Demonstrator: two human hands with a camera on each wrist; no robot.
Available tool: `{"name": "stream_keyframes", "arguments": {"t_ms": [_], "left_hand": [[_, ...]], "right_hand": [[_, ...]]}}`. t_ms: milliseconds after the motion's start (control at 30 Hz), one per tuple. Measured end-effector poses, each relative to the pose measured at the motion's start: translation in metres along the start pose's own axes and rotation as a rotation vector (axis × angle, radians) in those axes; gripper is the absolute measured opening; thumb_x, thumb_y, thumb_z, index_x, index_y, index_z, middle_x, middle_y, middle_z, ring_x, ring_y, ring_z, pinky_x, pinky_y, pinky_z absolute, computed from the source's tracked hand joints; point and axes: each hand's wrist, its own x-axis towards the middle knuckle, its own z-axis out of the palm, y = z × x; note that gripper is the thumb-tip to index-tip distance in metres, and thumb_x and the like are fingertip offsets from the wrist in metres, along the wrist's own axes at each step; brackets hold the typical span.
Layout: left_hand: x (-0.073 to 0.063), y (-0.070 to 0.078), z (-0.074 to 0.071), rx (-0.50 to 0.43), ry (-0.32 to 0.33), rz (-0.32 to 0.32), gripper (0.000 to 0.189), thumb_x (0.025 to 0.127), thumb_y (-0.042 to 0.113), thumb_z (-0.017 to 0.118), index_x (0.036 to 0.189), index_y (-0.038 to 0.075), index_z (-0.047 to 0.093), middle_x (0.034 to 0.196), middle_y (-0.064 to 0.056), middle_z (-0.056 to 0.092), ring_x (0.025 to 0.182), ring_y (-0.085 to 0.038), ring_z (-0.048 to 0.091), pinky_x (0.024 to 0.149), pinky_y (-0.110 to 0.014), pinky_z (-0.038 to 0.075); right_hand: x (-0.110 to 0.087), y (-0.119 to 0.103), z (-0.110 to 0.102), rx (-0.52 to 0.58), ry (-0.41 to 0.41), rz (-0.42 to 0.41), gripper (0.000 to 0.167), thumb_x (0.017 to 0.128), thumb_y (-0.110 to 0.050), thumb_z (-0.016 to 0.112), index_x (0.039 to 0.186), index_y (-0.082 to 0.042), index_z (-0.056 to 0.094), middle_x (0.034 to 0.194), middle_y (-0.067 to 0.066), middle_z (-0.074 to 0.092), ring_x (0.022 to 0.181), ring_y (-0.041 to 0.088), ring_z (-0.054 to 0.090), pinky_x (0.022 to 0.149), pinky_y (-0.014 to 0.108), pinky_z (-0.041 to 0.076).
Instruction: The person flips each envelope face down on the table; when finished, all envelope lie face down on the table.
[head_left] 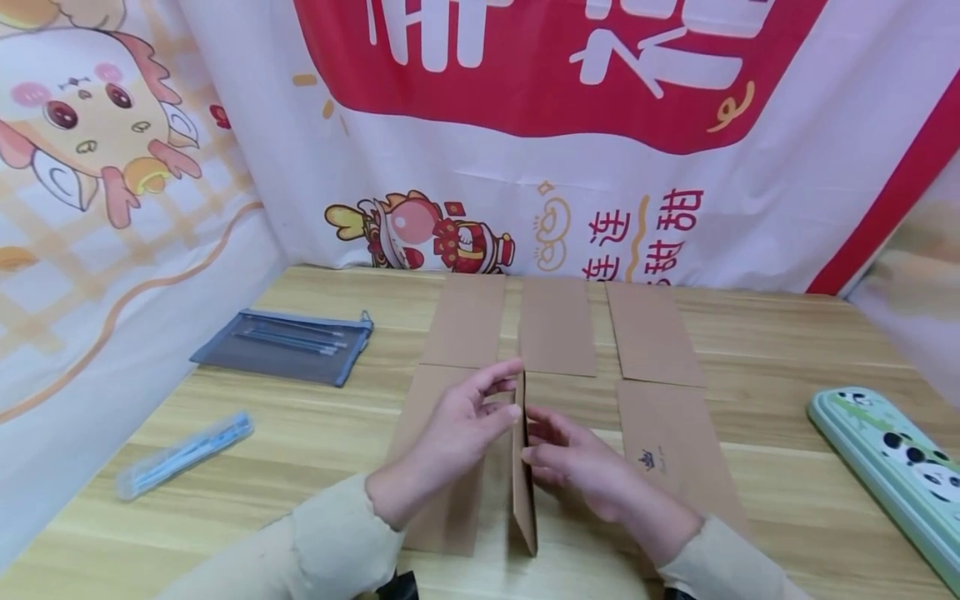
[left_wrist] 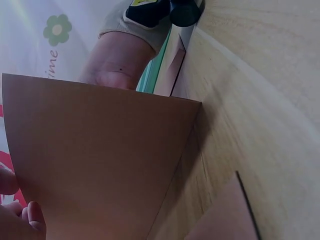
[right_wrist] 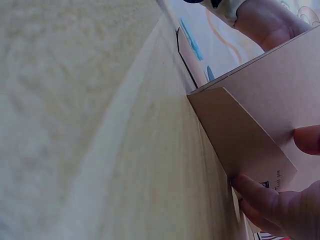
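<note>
A folded brown kraft-paper card (head_left: 524, 492) stands on its edge on the wooden table, between both hands. My left hand (head_left: 457, 429) holds its upper edge, thumb on the near side and fingertips by the far end. From the other side my right hand (head_left: 585, 462) grips the card by a short flap (right_wrist: 240, 132), which opens away from the large panel (left_wrist: 100, 155) and carries a small dark print reading "Thank you". Flat kraft pieces lie on either side, one (head_left: 442, 508) partly under the left forearm, another (head_left: 671, 446) with a crown print at right.
Three more kraft pieces lie in a back row, the middle one (head_left: 557, 325) just beyond the card. At left are a grey zip pouch (head_left: 288, 354) with pens inside and a clear case (head_left: 183, 458) of blue sticks. A green panda pencil case (head_left: 892, 467) sits at right.
</note>
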Motion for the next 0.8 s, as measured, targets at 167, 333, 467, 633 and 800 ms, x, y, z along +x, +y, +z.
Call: {"name": "stream_keyframes", "arguments": {"t_ms": [167,333,467,633,800], "left_hand": [[0.001,0.003,0.002,0.017,0.008,-0.012,0.05,0.084,-0.007,0.054,0.132,-0.002,0.045,0.131,-0.016,0.05,0.115,-0.033,0.046,0.095,-0.036,0.046],[0.001,0.004,0.004,0.018,0.0,-0.003,0.049,0.083,-0.008,0.054,0.132,-0.005,0.045,0.129,-0.018,0.05,0.114,-0.037,0.047,0.091,-0.033,0.048],[0.001,0.004,0.006,0.032,-0.007,0.005,0.048,0.084,-0.007,0.054,0.131,-0.005,0.045,0.128,-0.019,0.051,0.112,-0.038,0.048,0.091,-0.033,0.048],[0.001,0.004,0.006,0.04,-0.005,-0.011,0.049,0.085,-0.005,0.054,0.133,-0.002,0.044,0.128,-0.017,0.052,0.112,-0.037,0.05,0.09,-0.031,0.049],[0.001,0.002,0.006,0.032,-0.009,-0.013,0.048,0.087,-0.003,0.053,0.134,0.0,0.045,0.126,-0.017,0.052,0.11,-0.036,0.051,0.088,-0.031,0.05]], "right_hand": [[-0.003,-0.001,-0.002,-0.019,0.019,-0.01,0.071,0.082,-0.008,0.06,0.144,-0.002,0.026,0.136,0.026,0.04,0.112,0.029,0.052,0.094,0.039,0.047],[-0.013,-0.009,-0.003,-0.253,0.191,-0.082,0.066,0.085,-0.016,0.062,0.142,-0.008,0.032,0.129,0.018,0.051,0.114,0.028,0.052,0.093,0.041,0.048],[-0.029,-0.021,0.004,-0.44,0.307,-0.215,0.059,0.087,-0.02,0.062,0.139,-0.004,0.038,0.107,0.009,0.062,0.095,0.018,0.059,0.081,0.031,0.052],[-0.047,-0.029,0.018,-0.523,0.288,-0.407,0.06,0.088,-0.022,0.062,0.136,0.006,0.039,0.075,-0.004,0.058,0.062,0.004,0.051,0.053,0.02,0.047],[-0.049,-0.028,0.029,-0.55,0.244,-0.477,0.065,0.088,-0.025,0.061,0.137,0.009,0.034,0.059,-0.01,0.049,0.047,-0.001,0.039,0.039,0.02,0.038]]}}
